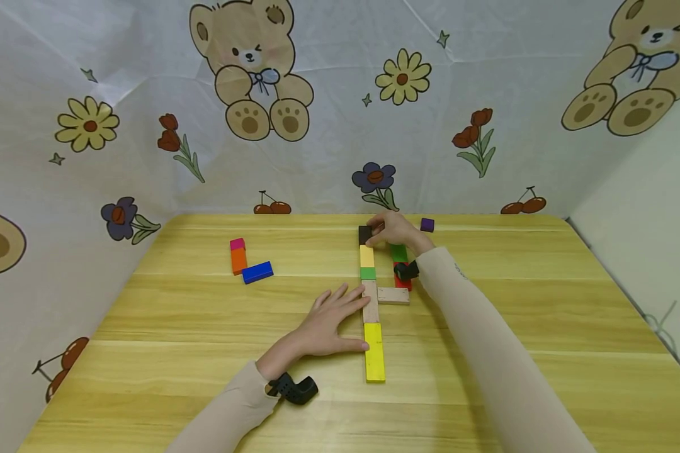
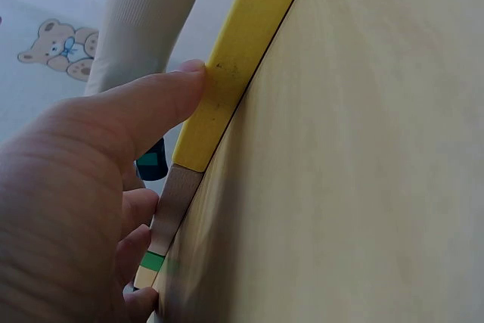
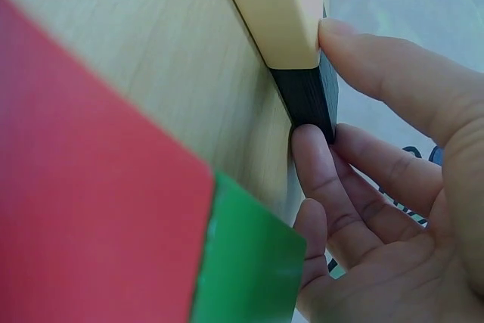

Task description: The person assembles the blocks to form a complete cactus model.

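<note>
A row of wooden blocks runs away from me: a yellow block (image 1: 374, 353), a bare-wood block (image 1: 371, 308), a small green block (image 1: 368, 274), a cream block (image 1: 366, 256) and a black block (image 1: 364, 234) at the far end. My left hand (image 1: 331, 321) lies along the row's left side with fingers spread. Its thumb touches the yellow block, and its fingertips reach the bare-wood block. My right hand (image 1: 393, 228) holds the black block, fingertips at its far end (image 3: 314, 104) and thumb by its seam with the cream block.
Another bare-wood block (image 1: 393, 296) juts rightward from the row. Under my right wrist are a green block (image 1: 398, 253) and a red block (image 1: 403, 284). A purple cube (image 1: 427, 224) sits at the back. To the left are pink (image 1: 237, 243), orange (image 1: 238, 260) and blue (image 1: 257, 272) blocks.
</note>
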The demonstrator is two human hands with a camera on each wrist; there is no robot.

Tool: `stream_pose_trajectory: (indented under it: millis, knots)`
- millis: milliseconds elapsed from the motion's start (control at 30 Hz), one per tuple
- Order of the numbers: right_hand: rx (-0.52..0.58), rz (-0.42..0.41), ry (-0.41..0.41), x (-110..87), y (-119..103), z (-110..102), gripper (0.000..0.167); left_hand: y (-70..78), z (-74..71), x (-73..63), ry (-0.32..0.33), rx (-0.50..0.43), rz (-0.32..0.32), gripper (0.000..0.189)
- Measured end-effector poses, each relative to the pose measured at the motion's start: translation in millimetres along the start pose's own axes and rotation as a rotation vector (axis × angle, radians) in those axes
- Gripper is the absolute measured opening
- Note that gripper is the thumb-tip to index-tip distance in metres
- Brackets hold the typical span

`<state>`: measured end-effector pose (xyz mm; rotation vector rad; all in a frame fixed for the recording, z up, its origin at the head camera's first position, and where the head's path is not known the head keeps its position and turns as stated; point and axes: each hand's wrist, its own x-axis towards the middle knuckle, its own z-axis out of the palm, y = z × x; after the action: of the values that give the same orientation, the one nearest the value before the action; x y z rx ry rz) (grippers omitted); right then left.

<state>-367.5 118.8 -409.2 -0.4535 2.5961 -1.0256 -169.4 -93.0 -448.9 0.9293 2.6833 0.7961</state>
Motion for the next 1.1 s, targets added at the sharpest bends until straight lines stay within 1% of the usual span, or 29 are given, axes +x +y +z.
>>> stream_pose_trajectory:
  millis: [333,667,967,1100]
  knots:
    - [-0.026,-0.008,-0.005,-2.4,-4.9,0.4,0.054,1.7,-1.5,-1.5,-0.002,-0.007,-0.002,0.085]
    - [-0.032,-0.011,0.002,-1.1,-3.6,0.9,0.052,2.2,-2.2,-1.6,-0.001,-0.012,-0.003,0.084]
    - [-0.037,-0.005,-0.005,0.6,-2.2,1.1,0.054,2.9,-3.5,-2.1,-0.002,-0.012,-0.004,0.084]
    - [-0.059,-0.029,-0.025,-3.8,-5.8,-4.5,0.057,2.4,-3.5,-1.5,-0.005,0.001,-0.003,0.085]
